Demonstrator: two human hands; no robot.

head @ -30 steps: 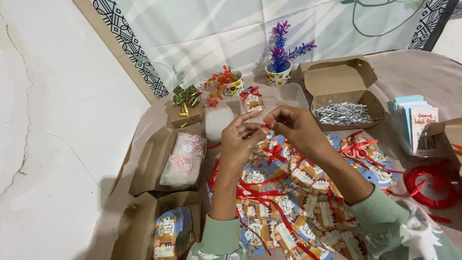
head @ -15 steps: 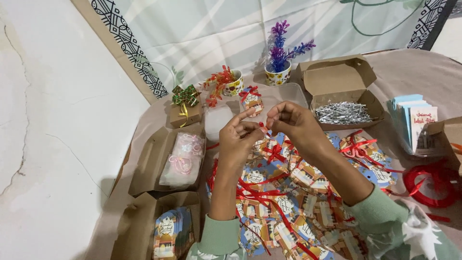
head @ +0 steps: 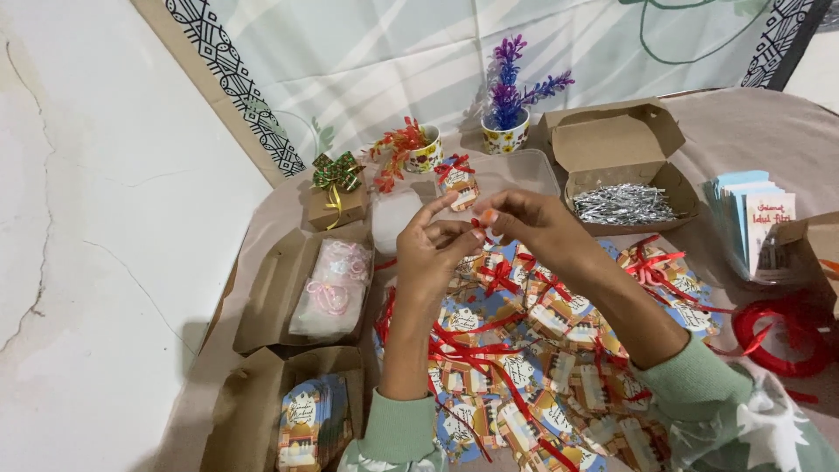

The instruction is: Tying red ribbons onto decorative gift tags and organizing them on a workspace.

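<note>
A person's two hands meet above a desk (head: 752, 131) covered in a tan cloth. The left hand (head: 437, 249) and right hand (head: 533, 227) pinch a short piece of red ribbon (head: 477, 224) between closed fingertips, raised just over a heap of printed gift tags (head: 542, 350) already threaded with ribbon. The work looks to be at the knotting stage; drawing the ends snug would call for a fine, steady pull. An open box of silver twist ties (head: 622, 203) sits just behind.

The desk (head: 743, 131) is crowded: ribboned tags (head: 524, 350) below both hands, cardboard boxes (head: 297, 288) at left, a clear tray (head: 516, 170) ahead; bare room is left far right
</note>
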